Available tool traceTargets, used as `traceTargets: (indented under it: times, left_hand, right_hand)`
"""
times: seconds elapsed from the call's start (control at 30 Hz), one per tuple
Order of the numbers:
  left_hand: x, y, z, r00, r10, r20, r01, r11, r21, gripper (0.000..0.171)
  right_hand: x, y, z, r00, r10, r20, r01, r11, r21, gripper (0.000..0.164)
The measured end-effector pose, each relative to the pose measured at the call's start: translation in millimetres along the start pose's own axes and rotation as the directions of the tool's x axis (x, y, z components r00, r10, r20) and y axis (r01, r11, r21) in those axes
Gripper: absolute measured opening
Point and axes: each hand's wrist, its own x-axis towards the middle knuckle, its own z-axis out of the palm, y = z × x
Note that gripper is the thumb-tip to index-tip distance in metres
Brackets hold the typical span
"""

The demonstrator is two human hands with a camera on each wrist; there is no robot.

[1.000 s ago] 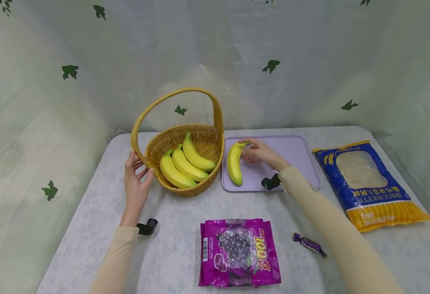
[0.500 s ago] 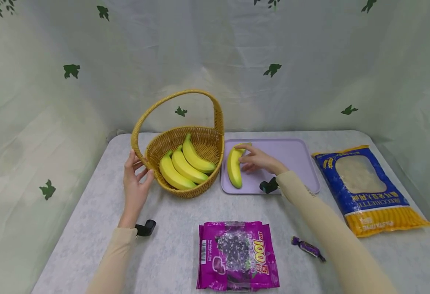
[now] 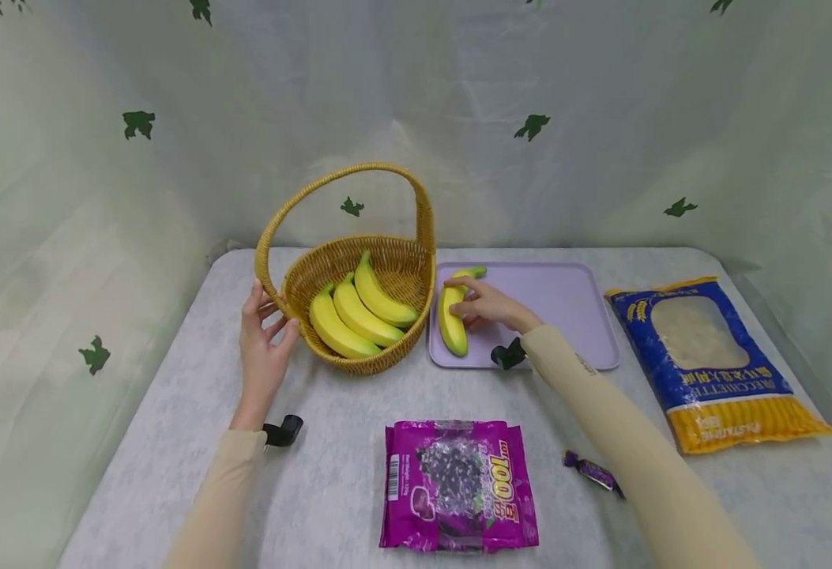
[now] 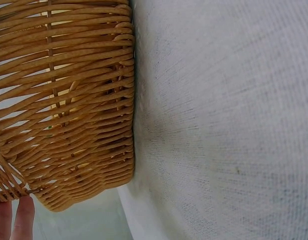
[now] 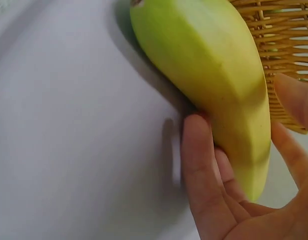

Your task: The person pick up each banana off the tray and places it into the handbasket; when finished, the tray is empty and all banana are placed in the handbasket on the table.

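My left hand (image 3: 262, 356) holds a wicker basket (image 3: 359, 366) at the left foot of its tall arched handle, thumb on the near side. Three yellow bananas (image 3: 362, 316) lie side by side inside. In the left wrist view, fingertips (image 4: 25, 215) touch the woven side. Right of the basket, a single banana (image 3: 453, 332) lies on a lilac tray (image 3: 551, 308). Around its upper middle my right hand (image 3: 490, 306) has its fingers on both sides. The right wrist view shows a fingertip (image 5: 196, 132) against the banana's side.
A purple candy bag (image 3: 461, 486) lies at the front middle of the table, with a small wrapped candy (image 3: 593, 472) to its right, beside the right sleeve. At the right lies a blue and yellow pasta bag (image 3: 714, 363). A pale curtain (image 3: 458, 190) hangs behind the table.
My right hand has shifted left, from the banana's stem end to its upper middle, and its fingers now straddle it. The left hand stays on the basket.
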Motion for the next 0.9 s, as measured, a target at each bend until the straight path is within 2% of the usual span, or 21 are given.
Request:
traceTargets:
  times: [0.07, 0.27, 0.4, 0.5, 0.73, 0.9]
  left_hand:
    - [1.9, -3.5, 0.4, 1.0, -0.001, -0.001, 0.001, 1.0, 0.001, 0.073]
    - [-0.9, -29.2, 2.4, 0.999, -0.03, -0.009, 0.03, 1.0, 0.0, 0.075]
    - [-3.6, -35.2, 1.1, 0.999, -0.045, -0.02, 0.045, 0.999, -0.006, 0.074]
    - [0.1, -36.4, 3.2, 0.999, -0.042, -0.019, 0.041, 0.999, -0.022, 0.073]
    - [-4.1, -38.1, 4.9, 0.999, -0.03, -0.016, 0.03, 0.999, -0.02, 0.073]
    - [-4.2, -26.3, 2.2, 1.0, -0.012, -0.016, 0.012, 1.0, -0.009, 0.075]
  right_hand:
    - [1.2, -1.6, 0.2, 1.0, -0.011, -0.021, 0.011, 1.0, -0.001, 0.057]
    - [-0.4, -4.3, -0.9, 0.996, -0.02, -0.09, 0.021, 1.0, 0.006, 0.052]
    - [-3.4, -7.9, -1.8, 0.991, -0.061, -0.118, 0.065, 0.997, 0.029, 0.048]
    - [-7.4, -15.7, -8.4, 0.987, -0.102, -0.125, 0.109, 0.993, 0.053, 0.047]
    - [-16.8, -30.2, -9.5, 0.988, -0.117, -0.1, 0.123, 0.991, 0.058, 0.05]
    - [-20.5, -34.2, -1.7, 0.986, -0.15, -0.071, 0.153, 0.988, 0.031, 0.049]
